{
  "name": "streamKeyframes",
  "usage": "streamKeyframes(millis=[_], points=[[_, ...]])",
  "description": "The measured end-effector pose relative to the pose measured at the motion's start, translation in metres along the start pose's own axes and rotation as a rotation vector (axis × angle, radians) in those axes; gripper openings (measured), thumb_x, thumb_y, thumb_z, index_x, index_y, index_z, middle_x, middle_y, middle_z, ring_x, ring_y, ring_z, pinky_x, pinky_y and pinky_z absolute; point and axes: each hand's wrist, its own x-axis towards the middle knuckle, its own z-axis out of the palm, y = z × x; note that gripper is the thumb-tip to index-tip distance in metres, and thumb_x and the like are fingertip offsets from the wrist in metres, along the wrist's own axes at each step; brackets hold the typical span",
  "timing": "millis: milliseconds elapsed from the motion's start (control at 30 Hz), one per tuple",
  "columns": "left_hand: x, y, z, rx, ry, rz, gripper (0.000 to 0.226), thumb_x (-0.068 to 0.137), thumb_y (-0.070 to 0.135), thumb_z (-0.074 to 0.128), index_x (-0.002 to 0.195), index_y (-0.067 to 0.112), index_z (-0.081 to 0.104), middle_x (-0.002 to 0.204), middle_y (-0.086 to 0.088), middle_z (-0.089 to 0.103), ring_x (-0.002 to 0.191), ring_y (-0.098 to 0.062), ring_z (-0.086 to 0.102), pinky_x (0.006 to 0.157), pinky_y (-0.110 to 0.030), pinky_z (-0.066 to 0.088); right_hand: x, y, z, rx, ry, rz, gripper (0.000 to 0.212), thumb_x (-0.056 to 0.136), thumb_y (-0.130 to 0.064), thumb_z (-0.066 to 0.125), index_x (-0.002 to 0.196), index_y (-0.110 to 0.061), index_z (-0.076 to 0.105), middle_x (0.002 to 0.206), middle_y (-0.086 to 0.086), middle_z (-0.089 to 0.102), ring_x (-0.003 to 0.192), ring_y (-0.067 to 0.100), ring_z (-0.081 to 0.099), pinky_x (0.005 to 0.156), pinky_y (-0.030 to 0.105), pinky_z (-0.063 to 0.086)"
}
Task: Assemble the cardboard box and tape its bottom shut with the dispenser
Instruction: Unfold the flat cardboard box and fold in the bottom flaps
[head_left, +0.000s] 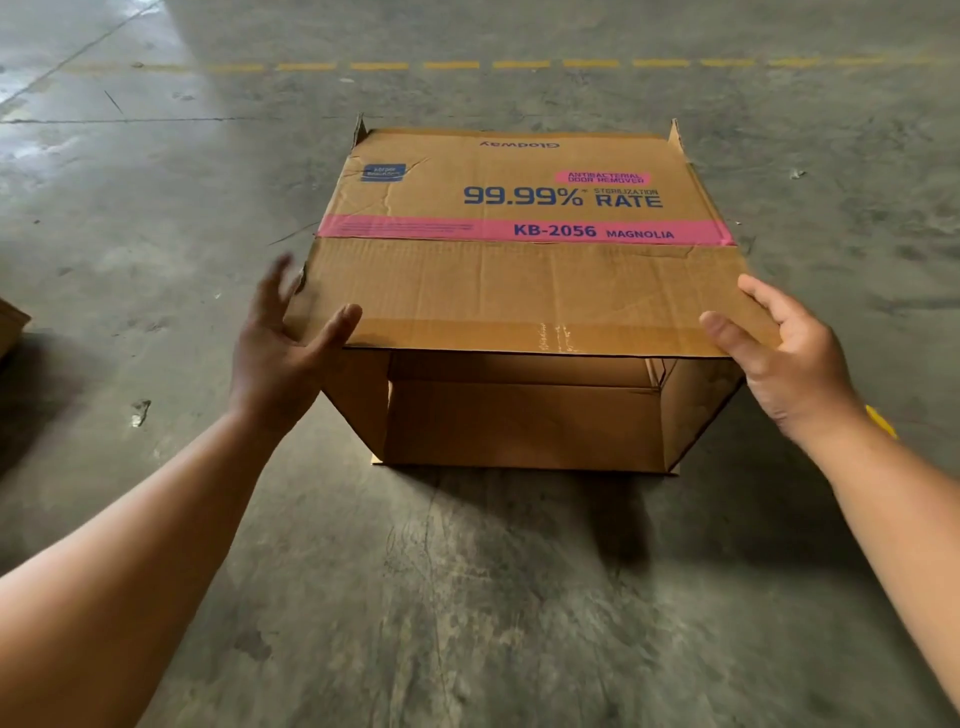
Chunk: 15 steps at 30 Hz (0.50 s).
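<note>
A brown cardboard box (519, 208) with a pink band and blue print lies on its side on the concrete floor, its open end facing me. One plain flap (519, 291) sticks out towards me over the opening. My left hand (283, 343) is at the flap's left corner, fingers spread, thumb on the flap's edge, slightly blurred. My right hand (779, 353) holds the flap's right corner, thumb on top and fingers along the side edge. No tape dispenser is in view.
Grey concrete floor (467, 597) lies all around. A dashed yellow line (467, 65) runs across the far floor. A corner of another cardboard piece (10, 322) shows at the left edge. A small yellow mark (881, 421) peeks out behind my right wrist.
</note>
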Motion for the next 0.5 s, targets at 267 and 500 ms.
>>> streamKeyframes(millis=[267, 500], points=[[-0.024, -0.021, 0.01, -0.166, -0.002, -0.119, 0.102, 0.065, 0.05, 0.084, 0.149, 0.021, 0.033, 0.131, 0.005, 0.059, 0.119, -0.005, 0.06, 0.093, -0.024, 0.052, -0.028, 0.021, 0.026, 0.249, 0.207, 0.01, 0.122, 0.056, -0.076, 0.07, 0.15, -0.015, 0.024, 0.146, -0.001, 0.041, 0.132, 0.003, 0.042, 0.106, 0.02, 0.038], [-0.04, -0.044, 0.028, -0.084, -0.012, -0.193, 0.031, 0.092, 0.009, 0.066, 0.118, 0.023, 0.056, 0.104, 0.016, 0.067, 0.09, 0.01, 0.065, 0.073, -0.008, 0.049, -0.044, 0.047, 0.048, -0.042, 0.221, 0.155, 0.051, 0.083, -0.043, 0.069, 0.116, -0.003, 0.066, 0.103, 0.012, 0.068, 0.097, 0.02, 0.061, 0.076, 0.027, 0.036]])
